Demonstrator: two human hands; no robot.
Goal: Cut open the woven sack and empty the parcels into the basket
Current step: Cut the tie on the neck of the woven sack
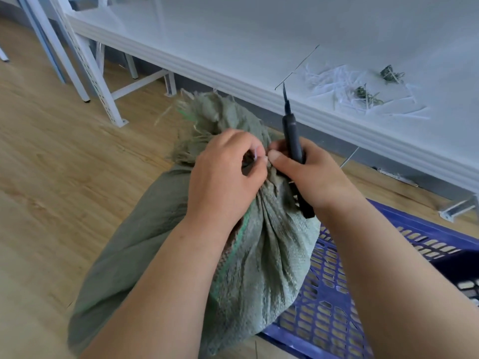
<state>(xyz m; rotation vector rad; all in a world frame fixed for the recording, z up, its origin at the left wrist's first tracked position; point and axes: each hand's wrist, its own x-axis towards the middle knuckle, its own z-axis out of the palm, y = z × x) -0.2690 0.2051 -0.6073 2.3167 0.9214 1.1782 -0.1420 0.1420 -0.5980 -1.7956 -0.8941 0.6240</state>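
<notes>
Sacking of soft green weave, the woven sack [259, 268] is leaned on the blue basket [388, 268] rim, bulging and judged heavy. Its gathered neck is pinched by the left hand [223, 177] at the tie; a black knife [293, 136] is gripped blade-up by the right hand [311, 174]. Beyond, cut strings [344, 86] are scattered on the white table [259, 35].

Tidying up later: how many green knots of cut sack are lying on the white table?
2: one knot by the white strips, another knot farther right. More may be outside the view.
</notes>
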